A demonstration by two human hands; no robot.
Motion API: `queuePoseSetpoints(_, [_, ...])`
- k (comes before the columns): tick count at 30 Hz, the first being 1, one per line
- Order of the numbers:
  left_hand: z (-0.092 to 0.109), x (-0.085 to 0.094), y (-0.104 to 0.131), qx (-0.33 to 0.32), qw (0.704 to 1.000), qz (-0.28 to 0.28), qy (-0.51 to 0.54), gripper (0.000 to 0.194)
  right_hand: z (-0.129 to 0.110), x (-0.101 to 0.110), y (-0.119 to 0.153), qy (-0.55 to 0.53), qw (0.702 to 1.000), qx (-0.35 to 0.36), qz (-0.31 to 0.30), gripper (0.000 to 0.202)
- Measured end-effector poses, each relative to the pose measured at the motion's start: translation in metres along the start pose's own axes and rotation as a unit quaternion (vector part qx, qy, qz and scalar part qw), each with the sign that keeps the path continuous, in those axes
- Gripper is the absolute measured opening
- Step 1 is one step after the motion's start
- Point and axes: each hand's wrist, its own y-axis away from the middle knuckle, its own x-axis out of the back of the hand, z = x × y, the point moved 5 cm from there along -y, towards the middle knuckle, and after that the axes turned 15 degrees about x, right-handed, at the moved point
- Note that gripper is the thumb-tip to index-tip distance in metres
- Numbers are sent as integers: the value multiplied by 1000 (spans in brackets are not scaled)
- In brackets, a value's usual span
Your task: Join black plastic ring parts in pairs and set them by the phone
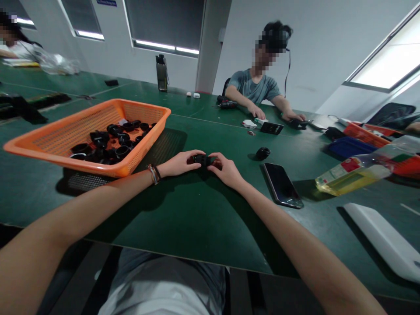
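Just above the green table, a small black plastic part (pixel 204 160) is pinched between both my hands. My left hand (pixel 181 163), with bands round its wrist, grips the part's left end between thumb and fingers. On its right end, my right hand (pixel 227 169) closes with thumb and fingers. The part's exact kind is too dark and small to make out. To the left stands an orange basket (pixel 65 161) holding several black plastic parts (pixel 113 142), some ring-shaped. A single black round part (pixel 263 153) lies on the table right of my hands.
A phone (pixel 282 184) lies right of my right forearm, near a tilted bottle of yellow liquid (pixel 354 175) and a white slab-like object (pixel 382 238). Across the table (pixel 183 218) a person (pixel 259 85) handles parts beside a power drill (pixel 226 103). A dark bottle (pixel 162 73) stands behind.
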Motion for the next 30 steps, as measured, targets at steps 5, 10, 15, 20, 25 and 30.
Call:
queuePoseSetpoints(5, [0, 0, 0, -3, 1000, 1, -6, 46, 1, 0, 0, 1, 1000, -1, -2, 28])
queuePoseSetpoints(10, [0, 0, 0, -2, 1000, 1, -4, 46, -1, 1, 0, 8, 1000, -1, -5, 27])
queuePoseSetpoints(15, [1, 0, 1, 0, 1000, 1, -7, 46, -2, 1, 0, 10, 1000, -1, -9, 27])
queuePoseSetpoints(20, [1, 0, 1, 1, 1000, 3, -18, 46, -2, 1, 0, 16, 1000, -2, -8, 27])
queuePoseSetpoints(25, [0, -1, 0, 1, 1000, 0, -19, 47, 0, 0, 0, 12, 1000, -9, -6, 26])
queuePoseSetpoints(30, [-1, -1, -1, -1, 1000, 1, -18, 47, -1, 1, 0, 13, 1000, -7, -7, 26])
